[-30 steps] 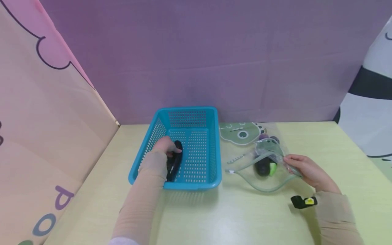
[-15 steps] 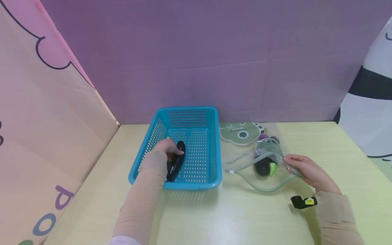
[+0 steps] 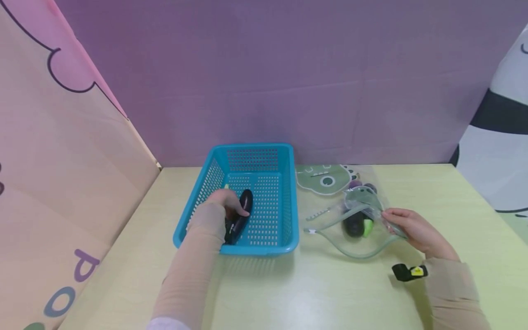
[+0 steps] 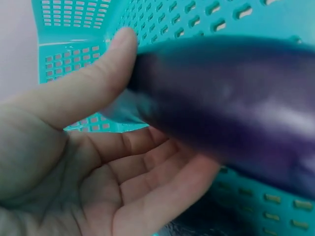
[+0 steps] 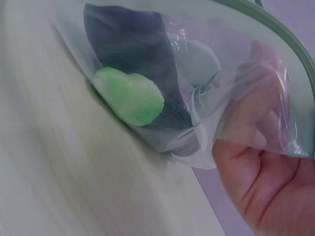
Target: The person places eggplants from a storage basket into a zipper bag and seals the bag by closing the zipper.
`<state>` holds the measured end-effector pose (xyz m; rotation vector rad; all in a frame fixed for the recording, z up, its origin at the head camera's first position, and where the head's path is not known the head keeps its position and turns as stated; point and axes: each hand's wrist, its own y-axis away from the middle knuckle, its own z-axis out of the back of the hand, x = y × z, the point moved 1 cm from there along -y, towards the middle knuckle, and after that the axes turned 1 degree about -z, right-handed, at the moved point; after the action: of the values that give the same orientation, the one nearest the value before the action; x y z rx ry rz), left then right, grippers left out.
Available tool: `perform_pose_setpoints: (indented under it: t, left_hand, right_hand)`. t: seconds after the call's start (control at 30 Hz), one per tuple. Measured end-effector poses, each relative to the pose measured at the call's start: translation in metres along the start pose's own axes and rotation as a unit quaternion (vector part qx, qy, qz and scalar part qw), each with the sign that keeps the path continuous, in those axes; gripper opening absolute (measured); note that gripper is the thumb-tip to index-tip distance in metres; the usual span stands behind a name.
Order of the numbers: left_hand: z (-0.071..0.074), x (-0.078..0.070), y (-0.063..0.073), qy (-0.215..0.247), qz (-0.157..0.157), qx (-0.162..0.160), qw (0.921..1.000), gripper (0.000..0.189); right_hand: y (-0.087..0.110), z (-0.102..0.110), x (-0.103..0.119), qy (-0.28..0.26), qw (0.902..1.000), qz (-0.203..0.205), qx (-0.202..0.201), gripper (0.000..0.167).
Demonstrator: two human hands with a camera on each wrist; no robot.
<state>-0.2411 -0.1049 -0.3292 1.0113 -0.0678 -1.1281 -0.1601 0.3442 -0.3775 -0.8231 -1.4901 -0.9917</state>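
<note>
A glossy dark-purple eggplant (image 3: pixel 246 200) lies tilted inside the blue basket (image 3: pixel 264 250), pinched between the left hand's (image 3: pixel 227 201) thumb and fingers. Just right of the basket, on the tabletop (image 3: pixel 305 293), a clear zip bag (image 3: pixel 363 197) contains a dark, green-ended item (image 3: pixel 353 225); the right hand's (image 3: pixel 416 231) fingers pinch its open edge.

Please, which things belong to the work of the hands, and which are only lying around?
Probably in the work:
eggplant, held by the left hand
blue basket around it
clear bag, held by the right hand
the bag's dark and green contents

Probably only around:
purple backdrop
black object by the right sleeve
</note>
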Motion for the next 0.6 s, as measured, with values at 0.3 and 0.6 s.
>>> perform_pose_setpoints:
  t: [0.3, 0.6]
  left_hand:
    - [-0.0026, 0.0012, -0.0004, 0.018, -0.001, 0.033, 0.9993, 0.058]
    - [-0.0035, 0.0019, -0.0019, 0.043, 0.008, 0.058, 0.9974, 0.058]
  right_hand:
    - [0.0006, 0.0001, 0.0000, 0.006, 1.0000, 0.001, -0.007, 0.032]
    - [0.0000, -0.0011, 0.0002, -0.003, 1.0000, 0.007, 0.002, 0.032]
